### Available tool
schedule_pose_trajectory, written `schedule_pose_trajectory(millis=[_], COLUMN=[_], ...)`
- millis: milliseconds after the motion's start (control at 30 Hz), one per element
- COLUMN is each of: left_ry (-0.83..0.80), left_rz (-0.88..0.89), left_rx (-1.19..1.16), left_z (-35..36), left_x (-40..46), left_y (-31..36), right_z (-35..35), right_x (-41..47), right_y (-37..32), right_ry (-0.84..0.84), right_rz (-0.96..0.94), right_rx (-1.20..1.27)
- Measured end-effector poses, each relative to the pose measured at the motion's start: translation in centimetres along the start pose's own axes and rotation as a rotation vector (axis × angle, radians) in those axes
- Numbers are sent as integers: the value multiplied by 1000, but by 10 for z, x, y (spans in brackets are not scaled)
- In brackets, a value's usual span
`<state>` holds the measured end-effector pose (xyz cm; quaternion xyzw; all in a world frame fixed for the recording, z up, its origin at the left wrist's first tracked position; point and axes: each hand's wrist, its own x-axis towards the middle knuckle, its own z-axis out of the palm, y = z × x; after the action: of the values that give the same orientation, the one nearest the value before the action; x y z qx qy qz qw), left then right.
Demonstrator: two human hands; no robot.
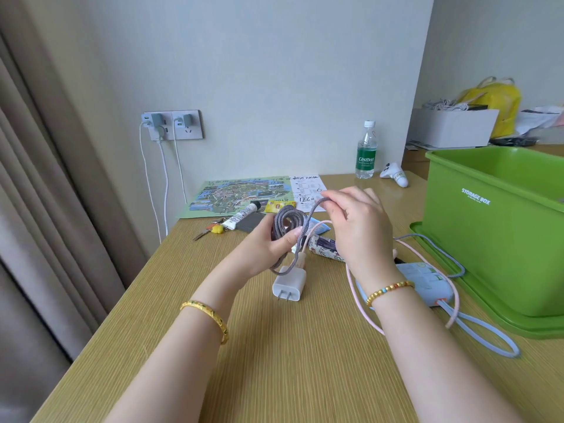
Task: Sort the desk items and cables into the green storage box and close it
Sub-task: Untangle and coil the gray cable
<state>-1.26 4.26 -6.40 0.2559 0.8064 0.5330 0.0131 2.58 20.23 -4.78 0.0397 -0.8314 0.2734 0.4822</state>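
far left of the grip, on the wall, a socket panel (172, 125) carries chargers with white leads hanging down. on the wooden desk (274, 361), left and beyond the grip, lie a bunch of keys with a yellow charm (213, 230), a white tube (242, 215), a yellow sachet (279, 206) and a printed map (241, 195) with a handwritten sheet (308, 187) beside it.

the left hand (268, 245) is curled round a coil of grey braided cable (287, 222), thumb pressing the loops. just right of it, the right hand (357, 221) pinches a strand of the same cable between thumb and fingertips, above the coil. the cable's tail runs on behind the right wrist toward the box.

directly below the grip a white plug adapter (288, 286) lies on the desk, and a pink cable (366, 300) runs from beside it and loops rightward. behind the right hand a flower-patterned tube (325, 245) shows partly. under the right wrist sits a pale blue power bank (427, 282) with a blue cable loop (488, 334).

beyond the grip stand a water bottle (366, 151) and a small white figure (395, 175). far right of the grip is the green storage box (488, 233), open, standing on its green lid (457, 303).
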Motion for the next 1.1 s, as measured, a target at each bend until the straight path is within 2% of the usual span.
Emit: schedule_pose_trajectory(millis=[133, 300, 367, 467, 633, 800, 967, 1100], left_ry=[-115, -265, -259, -193, -223, 53, 327, 415], left_rz=[6, -35, 8, 68, 70, 40, -69, -139], left_rx=[-76, 178, 188, 78, 63, -171, -493, -777], left_z=[-3, 9, 10, 7, 7, -3, -18, -18], left_x=[-3, -4, -5, -7, -10, -6, 0, 2], left_y=[4, 1, 4, 12, 18, 17, 7, 7], right_z=[-1, 0, 0, -1, -4, -3, -7, -5], right_x=[3, 0, 0, 3, 6, 8, 11, 10], right_y=[5, -2, -2, 3, 1, 4, 11, 7], right_ry=[17, 20, -9, -11, -79, -215, -171, -251], right_rz=[44, -14, 62, 230, 317, 395, 445, 395], right_rx=[24, 15, 90, 254, 380, 522, 534, 561])
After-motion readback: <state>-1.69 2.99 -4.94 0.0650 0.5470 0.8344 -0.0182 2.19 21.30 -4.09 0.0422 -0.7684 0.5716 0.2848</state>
